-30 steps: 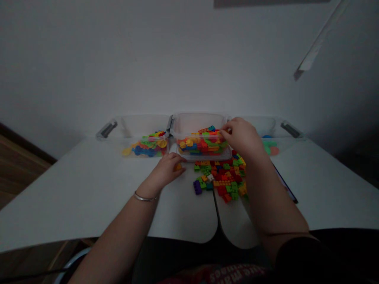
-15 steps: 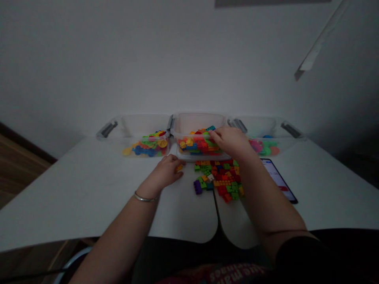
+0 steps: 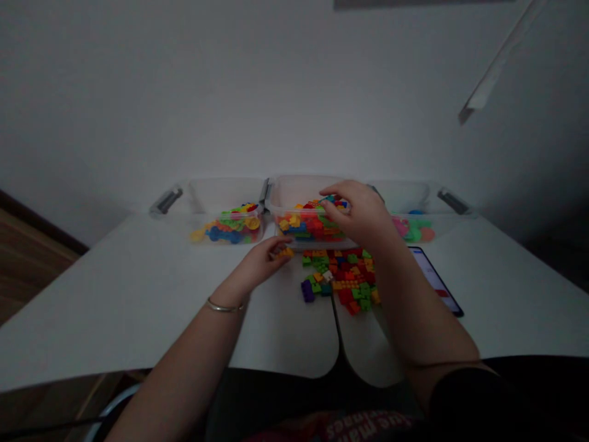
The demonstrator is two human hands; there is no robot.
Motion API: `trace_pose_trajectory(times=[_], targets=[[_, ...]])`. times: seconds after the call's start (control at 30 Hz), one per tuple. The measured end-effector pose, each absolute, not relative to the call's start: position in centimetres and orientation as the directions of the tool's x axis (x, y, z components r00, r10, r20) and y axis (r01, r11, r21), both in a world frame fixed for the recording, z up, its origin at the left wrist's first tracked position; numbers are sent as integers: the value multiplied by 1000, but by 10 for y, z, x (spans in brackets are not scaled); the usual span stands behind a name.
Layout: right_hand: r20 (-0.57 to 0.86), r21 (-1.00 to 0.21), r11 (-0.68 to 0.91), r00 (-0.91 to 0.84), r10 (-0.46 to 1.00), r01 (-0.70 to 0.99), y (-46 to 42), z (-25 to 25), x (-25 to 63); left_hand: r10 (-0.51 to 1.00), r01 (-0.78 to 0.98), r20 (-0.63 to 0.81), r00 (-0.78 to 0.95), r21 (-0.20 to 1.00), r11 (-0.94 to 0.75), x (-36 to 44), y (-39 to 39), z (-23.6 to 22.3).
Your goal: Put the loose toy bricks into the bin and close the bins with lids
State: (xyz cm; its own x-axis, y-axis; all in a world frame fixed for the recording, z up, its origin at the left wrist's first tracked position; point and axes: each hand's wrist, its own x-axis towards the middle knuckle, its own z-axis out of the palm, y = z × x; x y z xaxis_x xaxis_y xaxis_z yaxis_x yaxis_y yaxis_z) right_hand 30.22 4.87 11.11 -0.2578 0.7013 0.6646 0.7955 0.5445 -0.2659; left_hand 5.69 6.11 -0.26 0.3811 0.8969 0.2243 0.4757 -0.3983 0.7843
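My left hand (image 3: pixel 261 265) is raised at the front of the middle clear plastic bin (image 3: pixel 304 190), with a small yellow-orange toy brick (image 3: pixel 286 252) pinched at its fingertips. My right hand (image 3: pixel 361 212) hangs over that bin, its curled fingers at the top of the mixed bricks (image 3: pixel 308 226) inside. A teal brick (image 3: pixel 329 199) lies at those fingertips, and I cannot tell whether it is gripped. A loose pile of red, green and orange bricks (image 3: pixel 343 279) lies on the table, just below my right forearm.
A clear bin of round coloured pieces (image 3: pixel 225 227) stands to the left, and a clear bin of pink and green pieces (image 3: pixel 411 228) to the right. A phone (image 3: pixel 435 282) lies on the white table (image 3: pixel 115 294), right of the pile. A wall rises behind the bins.
My left hand has lifted and moved forward with the yellow-orange brick at its fingertips. My right hand has shifted left and risen slightly over the middle bin.
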Motion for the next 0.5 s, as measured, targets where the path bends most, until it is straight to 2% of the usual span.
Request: trace_pose_trajectory(times=[0.1,0.2,0.3,0.5], targets=[[707,-246,659,-333,624,711,45,110,297,903,202,197,382,936,-289,63,59,1],[686,-245,712,-401,607,658,42,106,290,902,-31,132,412,991,-131,66,58,5],[581,-260,731,-502,641,631,42,101,282,900,-113,86,428,993,-42,67,57,8],[352,-300,763,-677,647,573,42,97,271,905,-120,75,419,992,-26,67,59,5]])
